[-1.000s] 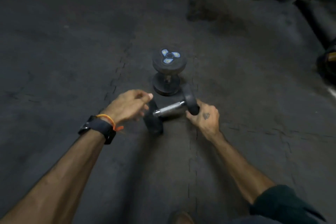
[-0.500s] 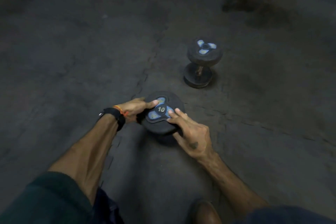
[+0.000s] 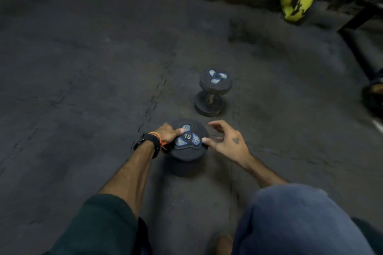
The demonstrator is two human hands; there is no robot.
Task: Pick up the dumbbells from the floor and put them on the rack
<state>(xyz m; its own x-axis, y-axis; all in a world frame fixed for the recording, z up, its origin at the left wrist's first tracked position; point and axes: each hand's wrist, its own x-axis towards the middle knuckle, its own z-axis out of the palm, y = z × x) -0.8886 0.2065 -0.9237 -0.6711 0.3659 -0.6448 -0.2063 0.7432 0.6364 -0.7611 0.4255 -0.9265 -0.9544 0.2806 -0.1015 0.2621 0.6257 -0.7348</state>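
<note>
Dumbbells stand on end on the dark rubber floor (image 3: 83,68): the near dumbbell (image 3: 187,147), marked 10, sits under both hands, and the far dumbbell (image 3: 213,91) stands apart beyond it. The left hand (image 3: 169,133) grips the near one's top head, thumb on the label. The right hand (image 3: 227,143) is spread open, fingertips just touching its rim.

Bare floor (image 3: 83,89) all around both upright dumbbells (image 3: 213,91)

two dumbbells (image 3: 187,147) (image 3: 213,91), two hands (image 3: 169,132) (image 3: 227,143)
</note>
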